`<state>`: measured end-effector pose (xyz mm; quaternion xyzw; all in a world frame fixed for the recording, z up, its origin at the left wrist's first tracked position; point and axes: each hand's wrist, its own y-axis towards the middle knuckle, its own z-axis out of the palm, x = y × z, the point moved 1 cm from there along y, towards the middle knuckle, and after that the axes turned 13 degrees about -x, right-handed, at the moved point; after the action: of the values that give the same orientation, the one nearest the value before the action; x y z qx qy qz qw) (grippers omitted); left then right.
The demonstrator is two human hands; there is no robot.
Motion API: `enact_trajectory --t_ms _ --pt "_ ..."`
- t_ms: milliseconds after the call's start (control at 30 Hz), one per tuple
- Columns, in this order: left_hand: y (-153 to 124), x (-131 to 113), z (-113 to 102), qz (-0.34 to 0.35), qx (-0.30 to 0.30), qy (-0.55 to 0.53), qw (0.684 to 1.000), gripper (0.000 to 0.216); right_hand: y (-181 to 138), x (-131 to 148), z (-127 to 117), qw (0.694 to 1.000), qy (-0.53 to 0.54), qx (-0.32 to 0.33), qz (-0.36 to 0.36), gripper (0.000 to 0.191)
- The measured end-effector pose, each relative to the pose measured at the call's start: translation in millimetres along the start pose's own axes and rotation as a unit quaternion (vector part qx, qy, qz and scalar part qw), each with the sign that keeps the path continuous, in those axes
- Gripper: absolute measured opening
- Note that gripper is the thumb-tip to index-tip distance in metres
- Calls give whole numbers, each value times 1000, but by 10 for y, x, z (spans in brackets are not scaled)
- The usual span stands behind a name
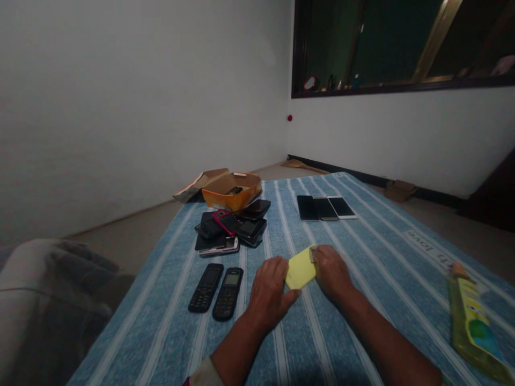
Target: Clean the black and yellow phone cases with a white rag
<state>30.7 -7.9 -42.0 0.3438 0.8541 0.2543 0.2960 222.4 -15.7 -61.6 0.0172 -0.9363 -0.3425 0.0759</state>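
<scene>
My left hand [269, 287] grips the left edge of a flat yellow piece [300, 269], about phone-sized, its thumb along the lower edge. I cannot tell whether it is a phone or only a cover. At its right end, my right hand [332, 269] is closed, fingers curled around a small greyish piece [313, 254] that lies against the yellow corner; its kind is unclear. To the left of my left hand, two black keypad phones, one [206, 288] beside the other [228, 294], lie face up on the striped blue cloth [281, 343].
Beyond my hands lies a pile of several phones [229, 225], in front of an open orange cardboard box [231, 199]. Three smartphones [325, 208] lie side by side at the far right. A yellow-green bottle [477, 327] lies near the right edge. A person's clothed leg [48, 311] is at left.
</scene>
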Motion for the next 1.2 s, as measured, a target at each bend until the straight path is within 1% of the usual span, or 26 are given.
enact_trajectory --t_ms 67,133,267,333,500,633,700,833,1000,1067,1133,1200 --pt "1 17 11 -41 9 15 999 50 4 25 -1 1000 -19 7 6 19" --pt "-9 31 34 -60 21 19 998 50 -36 124 10 1000 -11 5 -9 18" --pt "-58 78 112 -55 1 19 998 60 -146 401 58 994 52 -18 -96 15" --pt "-84 109 151 -49 -10 20 999 63 -149 489 73 990 72 -23 -122 13" --pt "-112 163 183 -40 -36 7 999 68 -37 540 8 988 99 4 -122 10" --pt "-111 179 182 -44 -38 -6 998 72 15 561 -62 981 137 28 -134 11" --pt "-106 179 184 -52 -42 -4 998 72 38 564 -47 981 139 28 -133 11" --pt "-89 170 181 -54 -44 -4 998 68 46 561 34 988 101 14 -115 12" --pt "-76 164 163 -62 -31 2 998 70 -14 506 54 985 113 10 -132 16" --pt "-74 156 156 -72 -23 4 997 72 14 410 48 990 88 15 -106 20" --pt "-70 144 150 -80 -14 3 997 73 69 274 41 997 43 22 -58 24" --pt "-64 129 144 -85 -4 3 996 75 117 138 29 1000 4 26 -13 22"
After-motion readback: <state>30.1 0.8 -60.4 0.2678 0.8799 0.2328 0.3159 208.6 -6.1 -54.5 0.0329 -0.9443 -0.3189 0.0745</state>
